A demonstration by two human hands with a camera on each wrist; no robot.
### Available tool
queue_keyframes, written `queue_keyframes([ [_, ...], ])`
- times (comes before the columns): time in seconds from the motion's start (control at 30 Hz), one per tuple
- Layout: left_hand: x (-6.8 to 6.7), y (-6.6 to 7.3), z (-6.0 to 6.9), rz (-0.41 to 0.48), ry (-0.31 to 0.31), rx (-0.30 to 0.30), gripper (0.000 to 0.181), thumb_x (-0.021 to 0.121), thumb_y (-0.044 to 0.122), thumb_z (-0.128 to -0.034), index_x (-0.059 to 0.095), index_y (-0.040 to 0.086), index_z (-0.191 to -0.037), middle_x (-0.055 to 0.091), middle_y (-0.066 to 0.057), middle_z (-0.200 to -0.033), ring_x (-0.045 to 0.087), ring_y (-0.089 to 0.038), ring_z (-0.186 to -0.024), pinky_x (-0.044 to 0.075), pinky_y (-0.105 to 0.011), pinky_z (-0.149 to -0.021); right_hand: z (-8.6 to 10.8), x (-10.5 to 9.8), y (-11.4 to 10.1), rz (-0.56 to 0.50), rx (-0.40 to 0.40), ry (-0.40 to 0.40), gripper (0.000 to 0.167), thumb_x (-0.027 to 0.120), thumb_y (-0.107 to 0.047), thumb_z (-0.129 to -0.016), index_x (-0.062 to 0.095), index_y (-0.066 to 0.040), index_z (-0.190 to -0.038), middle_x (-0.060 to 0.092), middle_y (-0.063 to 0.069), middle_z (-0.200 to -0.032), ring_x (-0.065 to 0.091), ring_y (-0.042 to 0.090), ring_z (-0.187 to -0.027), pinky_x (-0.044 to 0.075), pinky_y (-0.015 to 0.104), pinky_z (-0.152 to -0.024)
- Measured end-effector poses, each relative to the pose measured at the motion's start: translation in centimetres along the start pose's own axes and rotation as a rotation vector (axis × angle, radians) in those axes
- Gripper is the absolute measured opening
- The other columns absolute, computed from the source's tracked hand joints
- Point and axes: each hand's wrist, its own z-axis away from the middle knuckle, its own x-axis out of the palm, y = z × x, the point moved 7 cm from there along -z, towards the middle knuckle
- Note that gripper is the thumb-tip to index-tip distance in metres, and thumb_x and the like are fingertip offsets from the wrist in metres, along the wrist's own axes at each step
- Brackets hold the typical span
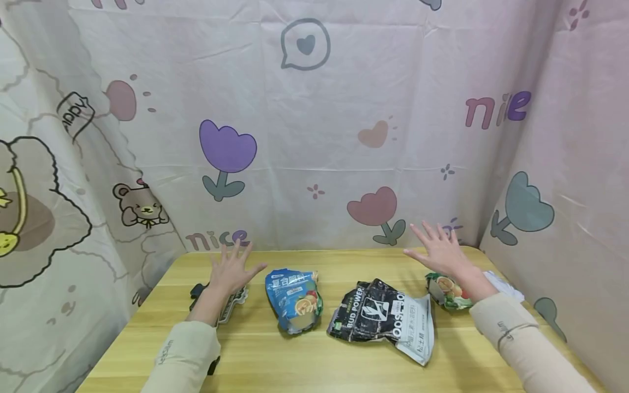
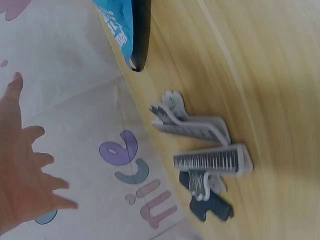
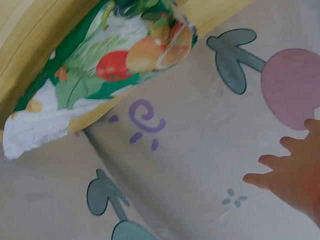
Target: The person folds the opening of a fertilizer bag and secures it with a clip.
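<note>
Both hands are raised over the table with fingers spread, holding nothing. The left hand (image 1: 230,273) hangs above dark and grey-white clip-like items (image 2: 200,150), partly hidden by the arm in the head view. To its right lies a blue packet (image 1: 294,300) with food pictures. A crumpled black and white bag (image 1: 378,316) printed "BUD POWER" rests flat between the two hands. Beyond it, the right hand (image 1: 440,252) is over a green packet (image 1: 448,292) with vegetable pictures, whose white end (image 3: 35,125) shows in the right wrist view. No hand touches any item.
The wooden table (image 1: 275,365) reaches back to a printed curtain (image 1: 304,109) with flowers and words, which also hangs along both sides. A small dark piece (image 1: 213,365) lies by the left sleeve, mostly hidden.
</note>
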Motion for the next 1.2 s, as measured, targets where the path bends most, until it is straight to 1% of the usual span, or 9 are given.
queue_keyframes([
  [0.2, 1.9, 0.9, 0.0, 0.332, -0.074, -0.057, 0.074, 0.046, 0.039, -0.0949, 0.018, -0.012, -0.139, 0.01, -0.036, -0.141, 0.01, -0.053, -0.127, 0.013, -0.062, -0.101, -0.6, 1.2, -4.0, -0.133, -0.029, 0.005, 0.077, 0.041, -0.053, -0.092, 0.015, -0.004, -0.146, 0.012, 0.025, -0.147, 0.009, 0.05, -0.129, 0.002, 0.061, -0.102],
  [0.43, 4.9, 2.4, 0.8, 0.749, -0.161, -0.346, 0.072, 0.05, 0.029, -0.0931, 0.019, -0.024, -0.13, 0.021, -0.042, -0.133, 0.024, -0.054, -0.121, 0.027, -0.058, -0.098, -0.6, 4.3, -11.5, -0.453, -0.025, -0.017, 0.076, 0.049, -0.046, -0.091, 0.021, 0.002, -0.143, 0.026, 0.022, -0.143, 0.028, 0.042, -0.127, 0.021, 0.053, -0.103],
  [0.57, 6.9, 2.0, 1.2, 1.021, -0.131, -0.561, 0.07, 0.052, 0.022, -0.0915, 0.015, -0.022, -0.132, 0.019, -0.04, -0.135, 0.025, -0.05, -0.122, 0.025, -0.054, -0.101, -0.4, 6.8, -14.9, -0.84, 0.15, -0.139, 0.075, 0.052, -0.04, -0.092, 0.019, 0.002, -0.143, 0.029, 0.026, -0.14, 0.035, 0.044, -0.122, 0.031, 0.056, -0.097],
  [0.67, 8.1, 1.7, 1.2, 1.164, -0.076, -0.646, 0.066, 0.054, 0.016, -0.0903, 0.019, -0.022, -0.131, 0.029, -0.037, -0.131, 0.036, -0.043, -0.118, 0.032, -0.046, -0.1, -0.1, 8.7, -16.9, -1.125, 0.331, -0.215, 0.074, 0.055, -0.033, -0.092, 0.016, 0.004, -0.142, 0.03, 0.031, -0.137, 0.036, 0.046, -0.119, 0.035, 0.056, -0.093],
  [0.8, 9.3, 1.6, 1.2, 1.335, -0.027, -0.758, 0.059, 0.056, 0.009, -0.0898, 0.027, -0.021, -0.131, 0.042, -0.032, -0.125, 0.05, -0.035, -0.105, 0.041, -0.037, -0.093, 0.4, 11.0, -18.7, -1.226, 0.469, -0.255, 0.076, 0.059, -0.028, -0.089, 0.016, 0.009, -0.14, 0.032, 0.034, -0.133, 0.043, 0.044, -0.111, 0.04, 0.051, -0.09],
  [0.87, 10.4, 1.3, 1.2, 1.4, -0.017, -0.81, 0.054, 0.056, 0.008, -0.0898, 0.033, -0.018, -0.13, 0.048, -0.03, -0.121, 0.054, -0.031, -0.1, 0.044, -0.035, -0.09, 0.6, 12.1, -19.3, -1.234, 0.498, -0.264, 0.078, 0.06, -0.028, -0.088, 0.017, 0.012, -0.139, 0.036, 0.032, -0.129, 0.052, 0.035, -0.094, 0.044, 0.045, -0.082],
  [1.0, 15.6, -1.3, -0.7, 1.62, -0.014, -0.793, 0.045, 0.062, 0.006, -0.0867, 0.045, -0.017, -0.122, 0.058, -0.026, -0.11, 0.06, -0.027, -0.093, 0.05, -0.031, -0.082, 0.9, 13.8, -20.5, -1.293, 0.501, -0.306, 0.071, 0.06, -0.031, -0.089, 0.029, 0.017, -0.132, 0.043, 0.031, -0.123, 0.054, 0.025, -0.077, 0.049, 0.038, -0.07],
  [1.1, 22.1, -4.9, -3.2, 1.792, -0.011, -0.758, 0.039, 0.068, 0.006, -0.082, 0.054, -0.015, -0.112, 0.063, -0.023, -0.099, 0.064, -0.025, -0.085, 0.053, -0.029, -0.073, 1.0, 14.8, -21.4, -1.361, 0.486, -0.336, 0.059, 0.06, -0.029, -0.089, 0.043, 0.017, -0.122, 0.042, 0.035, -0.123, 0.056, 0.038, -0.094, 0.051, 0.043, -0.075],
  [1.2, 26.8, -7.8, -4.8, 1.845, 0.001, -0.764, 0.038, 0.071, 0.006, -0.0798, 0.056, -0.015, -0.108, 0.064, -0.022, -0.097, 0.064, -0.025, -0.084, 0.053, -0.029, -0.071, 0.9, 15.4, -21.9, -1.401, 0.484, -0.349, 0.055, 0.06, -0.025, -0.089, 0.045, 0.017, -0.12, 0.04, 0.035, -0.124, 0.051, 0.044, -0.104, 0.049, 0.048, -0.078],
])
